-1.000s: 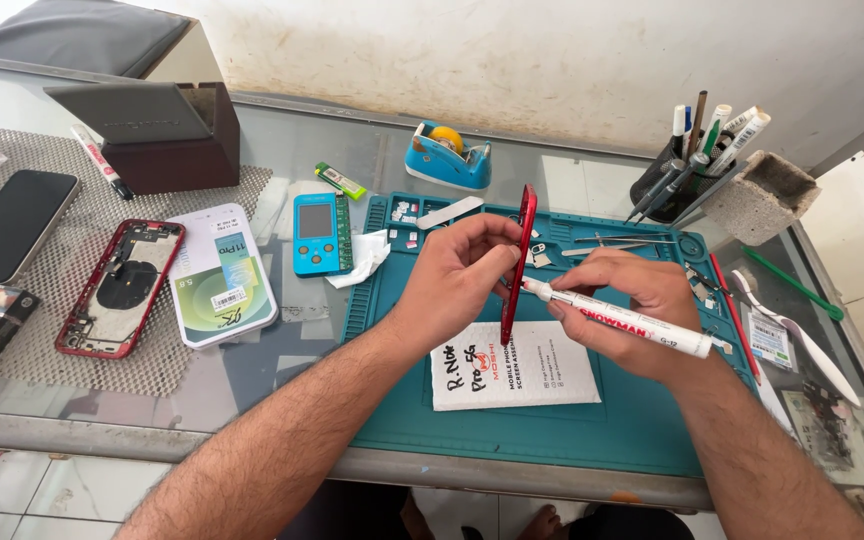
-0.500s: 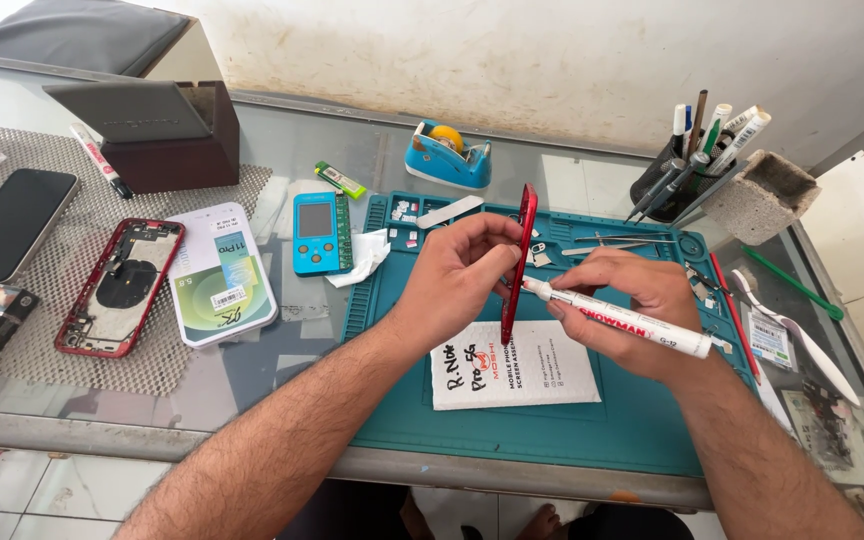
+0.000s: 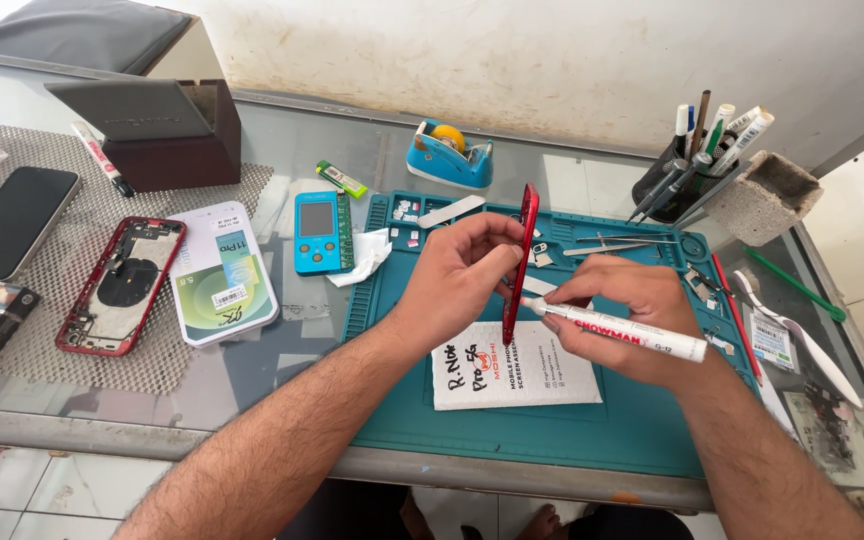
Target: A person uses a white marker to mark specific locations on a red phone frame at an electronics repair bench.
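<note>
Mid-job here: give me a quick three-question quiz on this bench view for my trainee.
1. True or false: the left hand holds the red phone frame flat on the teal mat.
2. What does the right hand hold? A) tweezers B) a white marker C) a screwdriver
3. Where is the blue tape dispenser relative to the mat?

Key
1. False: the frame stands on edge, its lower end over the white packet.
2. B: the white marker, tip at the frame.
3. Beyond the mat's far edge, on the glass table.
</note>
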